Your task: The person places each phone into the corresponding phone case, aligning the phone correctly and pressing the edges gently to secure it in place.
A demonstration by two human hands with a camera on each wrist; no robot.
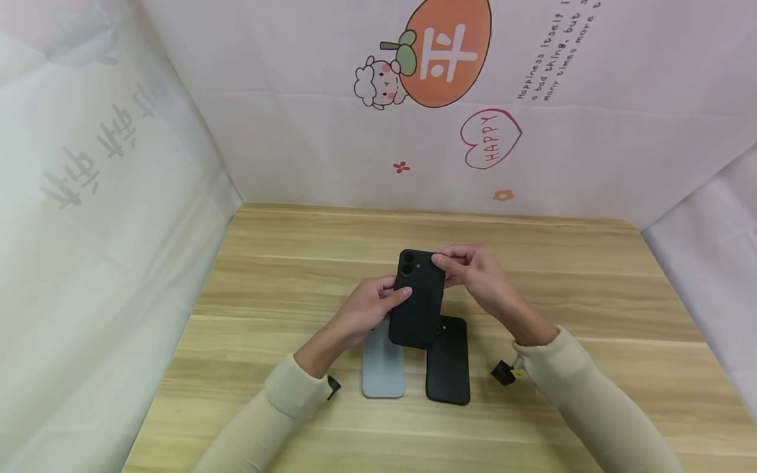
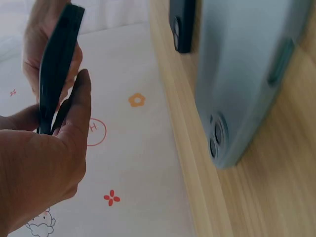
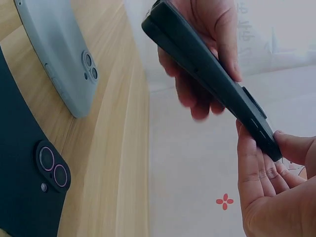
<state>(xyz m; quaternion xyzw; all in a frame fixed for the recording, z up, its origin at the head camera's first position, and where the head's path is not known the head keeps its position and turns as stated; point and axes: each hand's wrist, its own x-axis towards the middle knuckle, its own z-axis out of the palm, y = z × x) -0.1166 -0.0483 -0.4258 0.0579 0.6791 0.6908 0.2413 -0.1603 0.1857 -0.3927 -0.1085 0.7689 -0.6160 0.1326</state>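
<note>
Both hands hold a black smartphone (image 1: 421,315) above the table, its back with two camera lenses facing up in the head view. My left hand (image 1: 368,307) grips its left long edge, thumb lying on the back and fingers underneath. At the upper right corner, my right hand (image 1: 476,270) pinches it between thumb and fingers. Edge-on in the right wrist view, the phone (image 3: 212,74) shows its side buttons. Below it on the table lie a pale grey-blue phone (image 1: 383,371) and a second black phone (image 1: 448,368), both back up; the held phone partly covers them in the head view.
The wood-grain table (image 1: 284,263) is bordered at the back by a white printed cloth (image 1: 307,151), with another cloth wall (image 1: 118,217) on the left. Small black pieces (image 1: 503,373) show by the sleeve cuffs.
</note>
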